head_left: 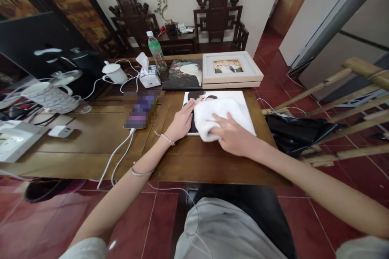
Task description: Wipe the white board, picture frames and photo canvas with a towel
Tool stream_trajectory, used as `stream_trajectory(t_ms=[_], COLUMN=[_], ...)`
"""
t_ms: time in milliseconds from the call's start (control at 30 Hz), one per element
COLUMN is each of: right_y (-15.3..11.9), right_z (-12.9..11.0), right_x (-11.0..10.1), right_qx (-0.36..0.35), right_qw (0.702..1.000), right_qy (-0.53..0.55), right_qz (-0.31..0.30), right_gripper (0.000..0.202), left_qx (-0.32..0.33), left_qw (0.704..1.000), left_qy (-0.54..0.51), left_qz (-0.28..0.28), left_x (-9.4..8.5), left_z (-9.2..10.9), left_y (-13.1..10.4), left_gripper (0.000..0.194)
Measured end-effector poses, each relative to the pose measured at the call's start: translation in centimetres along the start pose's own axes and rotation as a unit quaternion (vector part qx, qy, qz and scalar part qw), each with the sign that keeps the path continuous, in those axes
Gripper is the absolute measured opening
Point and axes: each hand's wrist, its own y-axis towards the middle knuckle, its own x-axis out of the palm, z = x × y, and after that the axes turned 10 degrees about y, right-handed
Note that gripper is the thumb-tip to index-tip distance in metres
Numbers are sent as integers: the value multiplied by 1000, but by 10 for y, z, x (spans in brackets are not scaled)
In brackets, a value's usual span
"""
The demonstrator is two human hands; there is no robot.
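A photo panel [197,97] with a picture of two people lies flat on the wooden table. A folded white fluffy cloth [223,109] covers much of it. My right hand [234,135] grips the cloth against the panel, with the thumb tucked into the near fold and some fingers on top. Along the panel's left edge rests my left hand [182,119], its fingers stretched out over the border, holding nothing. The cloth and my hands hide the middle of the picture.
Behind the panel lie a dark photo board [179,75] and a pale framed photo [255,77]. Further left are a tissue box [150,79], a green-labelled bottle [156,50], a charging phone [140,110], cups and cables. A bamboo chair [358,121] stands on the right.
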Motion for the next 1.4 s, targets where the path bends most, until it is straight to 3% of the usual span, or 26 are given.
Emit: stream_trajectory(t_ms=[133, 267, 533, 667, 767, 867, 1033, 1233, 1400], right_y=[-37, -40, 29, 65, 75, 62, 10, -34, -9], right_z=[-27, -22, 32, 26, 9, -9, -25, -6, 35], right_x=[0, -9, -22, -12, 0, 11, 18, -2, -21], right_qx=[-18, 14, 89, 67, 15, -66, -141, -39, 75], right_qw=[999, 999, 995, 995, 997, 995, 988, 999, 996], right_qy=[26, 41, -29, -58, -76, -78, -52, -13, -39], right_qz=[-28, -18, 37, 42, 12, -19, -39, -34, 26], right_gripper=[54, 54, 50, 55, 51, 46, 40, 54, 50], left_qx=[-11, -10, -18, -51, -86, -87, -57, 1, 10], left_qw=[1000, 1000, 999, 993, 979, 974, 984, 999, 999], left_qy=[3, 7, -24, -86, -126, -127, -78, -5, 7], left_qz=[-6, -5, 12, 70, 138, 166, 152, 50, 33], left_x=[0, 0, 2, -7, -15, -18, -17, -10, -7], left_z=[0, 1, 0, 7, 12, 15, 18, 17, 13], left_y=[-1, -1, 0, 0, 0, -1, -1, -2, -2], left_gripper=[51, 51, 49, 50, 56, 59, 58, 47, 44])
